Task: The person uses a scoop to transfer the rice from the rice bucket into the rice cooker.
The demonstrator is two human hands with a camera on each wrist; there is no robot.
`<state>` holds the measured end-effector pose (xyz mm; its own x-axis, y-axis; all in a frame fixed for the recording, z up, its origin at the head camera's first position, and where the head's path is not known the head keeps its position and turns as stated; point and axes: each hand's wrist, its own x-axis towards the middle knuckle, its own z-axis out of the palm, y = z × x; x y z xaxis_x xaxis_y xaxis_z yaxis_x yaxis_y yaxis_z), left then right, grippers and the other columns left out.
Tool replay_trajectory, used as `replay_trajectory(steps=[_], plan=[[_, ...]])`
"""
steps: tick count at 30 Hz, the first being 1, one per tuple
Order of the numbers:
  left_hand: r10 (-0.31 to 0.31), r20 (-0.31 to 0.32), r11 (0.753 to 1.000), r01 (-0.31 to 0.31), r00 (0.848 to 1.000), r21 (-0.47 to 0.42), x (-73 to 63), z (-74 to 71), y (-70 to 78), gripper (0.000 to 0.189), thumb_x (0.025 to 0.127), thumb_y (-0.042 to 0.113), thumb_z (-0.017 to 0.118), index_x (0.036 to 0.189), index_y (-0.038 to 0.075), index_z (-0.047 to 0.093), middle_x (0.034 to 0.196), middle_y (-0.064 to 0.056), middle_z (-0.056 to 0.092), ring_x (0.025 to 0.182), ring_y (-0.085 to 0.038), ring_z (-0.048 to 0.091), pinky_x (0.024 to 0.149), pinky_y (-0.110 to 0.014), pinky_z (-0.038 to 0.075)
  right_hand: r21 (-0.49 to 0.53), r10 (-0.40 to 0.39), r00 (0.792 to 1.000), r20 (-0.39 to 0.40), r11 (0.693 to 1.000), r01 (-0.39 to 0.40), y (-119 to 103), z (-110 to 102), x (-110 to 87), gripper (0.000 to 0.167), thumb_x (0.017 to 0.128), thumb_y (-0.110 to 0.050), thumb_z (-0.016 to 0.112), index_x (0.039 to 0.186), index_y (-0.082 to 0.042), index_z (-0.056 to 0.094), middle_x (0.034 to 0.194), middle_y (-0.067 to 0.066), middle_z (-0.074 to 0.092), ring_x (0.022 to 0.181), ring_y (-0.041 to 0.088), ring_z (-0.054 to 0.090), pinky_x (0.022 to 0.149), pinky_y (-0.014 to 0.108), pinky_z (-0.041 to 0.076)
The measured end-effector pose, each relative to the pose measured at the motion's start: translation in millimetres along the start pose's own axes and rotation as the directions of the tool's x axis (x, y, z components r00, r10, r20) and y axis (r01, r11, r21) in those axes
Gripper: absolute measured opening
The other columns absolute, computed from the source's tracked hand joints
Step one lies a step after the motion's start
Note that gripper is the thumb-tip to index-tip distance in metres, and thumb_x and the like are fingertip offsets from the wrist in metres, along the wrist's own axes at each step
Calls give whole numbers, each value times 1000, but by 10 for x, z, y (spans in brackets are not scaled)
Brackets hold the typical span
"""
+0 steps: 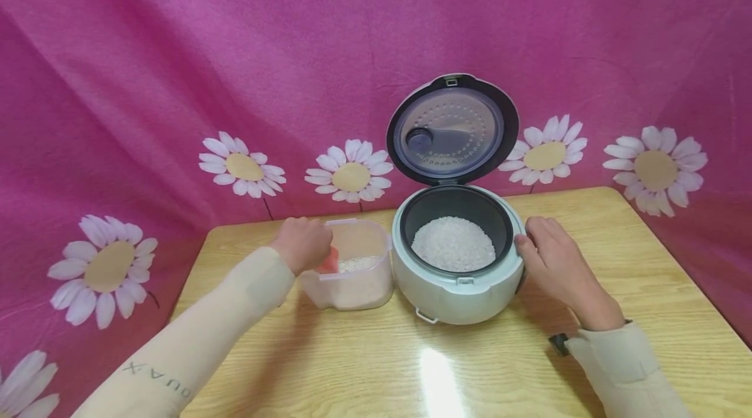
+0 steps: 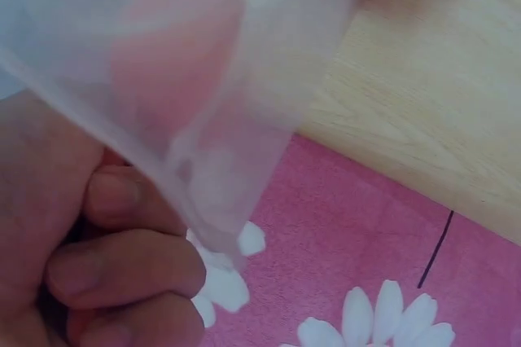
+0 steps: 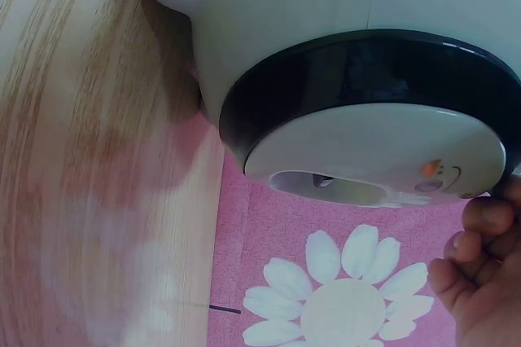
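Note:
My left hand (image 1: 304,245) grips a red scoop (image 1: 330,261) inside a translucent plastic container (image 1: 358,292), with loose rice (image 1: 360,264) at the bottom. Through the container wall, the left wrist view shows the scoop's rounded pink-red bowl (image 2: 175,54) and my curled fingers (image 2: 134,270) beside the rim. A pale rice cooker (image 1: 455,304) stands to the right of the container, its lid (image 1: 455,130) raised. White rice (image 1: 455,245) lies in its dark inner pot. At the cooker's right side my right hand (image 1: 555,268) holds the rim, thumb on top and fingers (image 3: 488,217) bent against the edge.
Both vessels stand near the back of a wooden table (image 1: 329,366). Close behind hangs a pink cloth (image 1: 294,65) with daisies, and the raised lid overlaps it. A small latch loop (image 1: 427,315) juts from the cooker's lower front.

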<state>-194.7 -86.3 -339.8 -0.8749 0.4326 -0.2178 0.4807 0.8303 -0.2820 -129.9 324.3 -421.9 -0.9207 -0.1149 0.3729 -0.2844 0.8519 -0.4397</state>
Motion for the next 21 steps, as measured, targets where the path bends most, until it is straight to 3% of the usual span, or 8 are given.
replay_trajectory(steps=[6,10,16,21], plan=[[-12,100,998,7,995,57,65,-7,81,21,98,16,61,81,7,70,80,-8,72,64,-24,61,66,-45,60,-2,-5,1000,-5,1000,5,-6,-4,-5,12,102,-20,52,97,-10,54,86,5,49,89,19,44,72,35,40],[-18,141,995,4,990,101,99,25,136,24,97,9,59,73,8,67,74,-5,65,60,-19,51,61,-40,57,-6,-4,1000,-6,1000,4,-7,-5,-8,12,102,-20,52,97,-10,54,86,6,48,89,19,44,72,35,40],[-28,160,979,-5,987,202,170,49,199,23,94,11,65,71,10,68,72,-1,61,58,-14,44,50,-32,43,-2,9,1000,0,1000,-9,-10,-5,-13,12,102,-20,52,98,-9,54,88,6,50,90,20,45,73,36,42],[-7,163,959,-40,987,281,207,40,246,22,95,12,65,74,11,71,68,1,57,55,-13,42,48,-30,44,7,16,1000,4,1000,-16,-15,-6,-7,13,103,-21,51,98,-9,54,88,6,50,90,20,45,73,35,41]])
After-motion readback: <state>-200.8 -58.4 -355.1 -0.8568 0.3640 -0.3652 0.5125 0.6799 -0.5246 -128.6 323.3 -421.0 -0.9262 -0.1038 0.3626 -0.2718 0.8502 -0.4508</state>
